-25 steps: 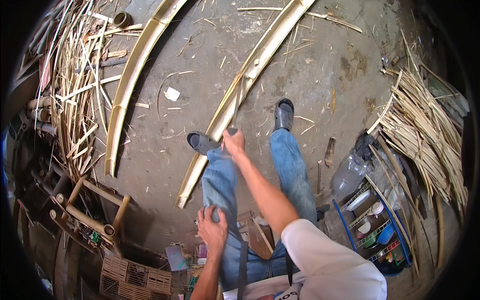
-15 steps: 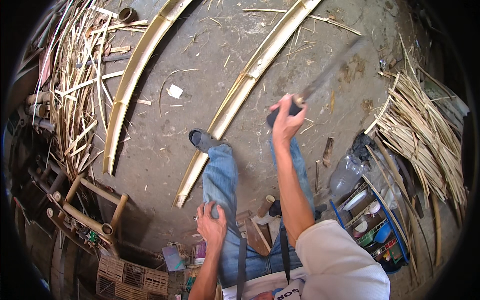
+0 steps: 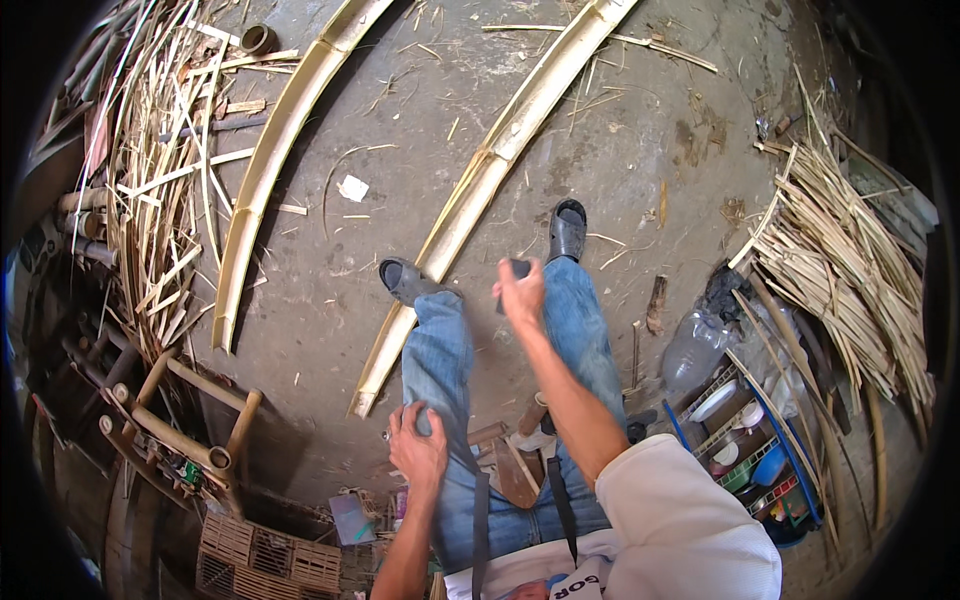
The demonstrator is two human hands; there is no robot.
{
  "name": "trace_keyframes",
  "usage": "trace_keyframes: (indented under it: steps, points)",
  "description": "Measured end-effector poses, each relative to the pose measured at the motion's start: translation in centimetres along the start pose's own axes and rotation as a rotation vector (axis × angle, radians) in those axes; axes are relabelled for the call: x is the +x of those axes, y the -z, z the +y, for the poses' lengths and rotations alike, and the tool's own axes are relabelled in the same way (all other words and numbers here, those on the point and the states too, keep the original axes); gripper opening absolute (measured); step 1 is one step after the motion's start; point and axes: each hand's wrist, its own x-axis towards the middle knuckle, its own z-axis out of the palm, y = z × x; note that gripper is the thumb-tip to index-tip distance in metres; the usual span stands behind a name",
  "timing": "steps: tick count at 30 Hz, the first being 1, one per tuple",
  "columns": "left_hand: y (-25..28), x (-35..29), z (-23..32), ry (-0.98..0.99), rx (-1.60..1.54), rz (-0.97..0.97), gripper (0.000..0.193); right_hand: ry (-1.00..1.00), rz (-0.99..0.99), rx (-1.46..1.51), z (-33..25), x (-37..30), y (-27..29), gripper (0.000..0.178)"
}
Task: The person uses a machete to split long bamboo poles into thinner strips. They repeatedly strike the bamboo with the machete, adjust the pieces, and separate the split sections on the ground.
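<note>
Fig.: My right hand point(image 3: 520, 293) is closed round a dark tool handle point(image 3: 517, 270), just right of the split bamboo half point(image 3: 480, 190); blade not visible. Bamboo: pale yellow, hollow side up, long axis running from near my left shoe point(image 3: 405, 280) up-right. Left hand point(image 3: 417, 450) rests open on my knee. White paper scrap point(image 3: 352, 187) lies left of bamboo.

Right arm's stretched forward, right hand point(image 3: 520, 290) fisted tight, knuckles up. Left hand point(image 3: 418, 450) just sits flat with fingers spread on the left thigh, elbow bent.
</note>
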Motion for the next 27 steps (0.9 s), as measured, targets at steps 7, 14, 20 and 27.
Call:
trace_keyframes:
  steps: [7, 14, 20, 27]
  points:
    - [0.6, 0.6, -0.3, -0.039, -0.021, 0.028, 0.031, 0.196, 0.245, -0.239, 0.7, 5.7, -5.2, 0.047]
    - [1.3, 1.0, -1.5, 0.015, -0.083, -0.006, 0.032, -0.095, -0.276, -0.343, 3.7, -2.4, -3.8, 0.043]
    - [3.4, 3.4, -3.7, -0.023, -0.083, -0.065, 0.035, -0.087, -0.251, -0.217, 2.0, -3.6, 3.3, 0.043]
    - [3.6, 3.0, -6.5, -0.040, -0.068, -0.144, 0.037, -0.007, -0.146, 0.195, -1.7, -9.4, 6.7, 0.035]
